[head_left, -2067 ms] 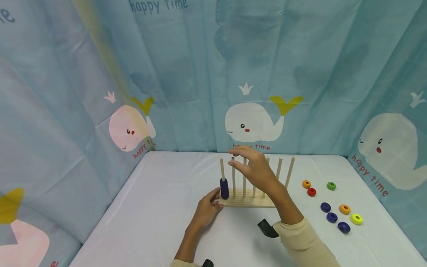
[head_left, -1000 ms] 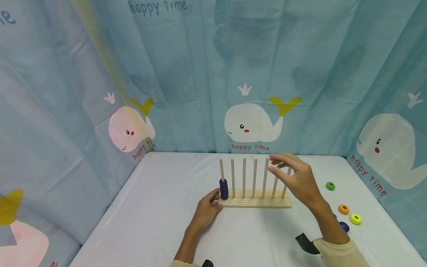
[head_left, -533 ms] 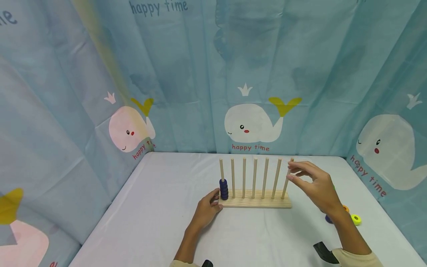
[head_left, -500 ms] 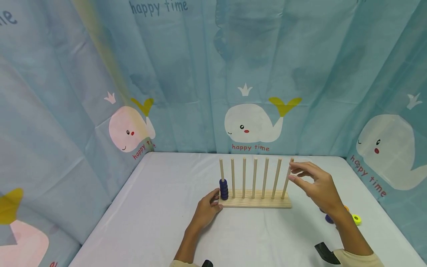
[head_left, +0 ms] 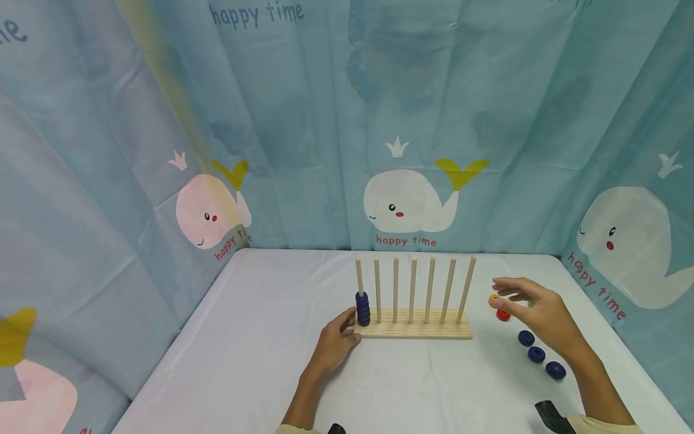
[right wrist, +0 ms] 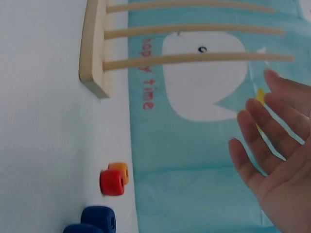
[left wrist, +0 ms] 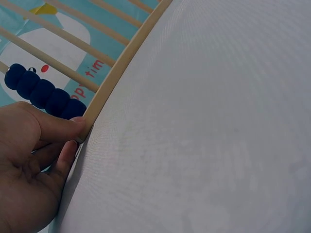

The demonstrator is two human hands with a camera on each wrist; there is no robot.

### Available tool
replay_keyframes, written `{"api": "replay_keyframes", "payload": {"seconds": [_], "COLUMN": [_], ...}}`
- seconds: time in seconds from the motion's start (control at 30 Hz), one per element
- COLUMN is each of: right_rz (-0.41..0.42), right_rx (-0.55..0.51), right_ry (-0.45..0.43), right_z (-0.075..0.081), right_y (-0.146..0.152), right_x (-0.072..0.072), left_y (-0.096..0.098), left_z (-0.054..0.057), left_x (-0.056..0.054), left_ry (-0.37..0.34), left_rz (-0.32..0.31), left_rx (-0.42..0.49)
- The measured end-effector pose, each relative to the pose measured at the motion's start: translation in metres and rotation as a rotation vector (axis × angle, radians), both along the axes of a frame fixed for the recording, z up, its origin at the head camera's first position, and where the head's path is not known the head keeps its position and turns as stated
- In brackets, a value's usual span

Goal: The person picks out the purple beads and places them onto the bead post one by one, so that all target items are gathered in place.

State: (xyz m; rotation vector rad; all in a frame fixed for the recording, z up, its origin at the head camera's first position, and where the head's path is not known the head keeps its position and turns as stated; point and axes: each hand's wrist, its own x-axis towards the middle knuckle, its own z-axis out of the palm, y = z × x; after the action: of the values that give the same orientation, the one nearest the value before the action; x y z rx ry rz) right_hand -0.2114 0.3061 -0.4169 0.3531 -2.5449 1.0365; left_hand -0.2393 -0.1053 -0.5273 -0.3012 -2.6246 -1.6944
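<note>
A wooden bead stacker (head_left: 417, 331) stands on the white table, with a row of several upright pegs. Dark blue beads (head_left: 362, 309) are stacked on its leftmost peg; the other pegs are bare. My left hand (head_left: 332, 340) grips the left end of the base, and in the left wrist view thumb and fingers (left wrist: 63, 158) pinch its corner. My right hand (head_left: 550, 316) is in the air right of the stacker, holding nothing, its fingers spread in the right wrist view. Just by its fingertips in the head view lie an orange bead (head_left: 492, 301) and a red bead (head_left: 503, 315).
Three loose blue beads (head_left: 536, 354) lie on the table beside my right forearm. Light blue cloth (head_left: 303, 181) printed with whales hangs behind and at the sides of the white tabletop (head_left: 260, 313).
My right hand has moved right and down from over the pegs to beyond the stacker. It now hides the green, yellow and second orange beads. The left hand keeps its place.
</note>
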Motion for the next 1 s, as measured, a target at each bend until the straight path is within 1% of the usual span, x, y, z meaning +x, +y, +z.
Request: {"api": "replay_keyframes", "payload": {"seconds": [0.1,0.33,0.63,0.73,0.87,1.0], "right_rz": [0.000,0.064,0.075,0.090,0.089,0.070], "right_rx": [0.008,0.005,-0.023,-0.031,-0.018,-0.003], "right_ry": [-0.035,-0.107,-0.321,-0.372,-0.433,-0.516], "right_z": [-0.003,-0.012,-0.021,-0.026,-0.034,-0.040], "right_y": [0.009,0.030,0.053,0.058,0.066,0.074], "right_x": [0.000,-0.002,-0.005,-0.008,-0.011,-0.012], "left_y": [0.000,-0.001,-0.001,-0.001,-0.001,-0.001], "left_z": [0.000,-0.001,-0.002,-0.001,-0.001,-0.001], "left_x": [0.000,-0.001,-0.001,0.000,0.000,0.000], "left_ry": [0.000,-0.002,-0.009,-0.009,-0.003,-0.001], "left_rz": [-0.004,-0.007,-0.003,-0.001,0.000,-0.001], "left_rx": [0.005,0.018,0.013,0.011,0.010,0.009]}}
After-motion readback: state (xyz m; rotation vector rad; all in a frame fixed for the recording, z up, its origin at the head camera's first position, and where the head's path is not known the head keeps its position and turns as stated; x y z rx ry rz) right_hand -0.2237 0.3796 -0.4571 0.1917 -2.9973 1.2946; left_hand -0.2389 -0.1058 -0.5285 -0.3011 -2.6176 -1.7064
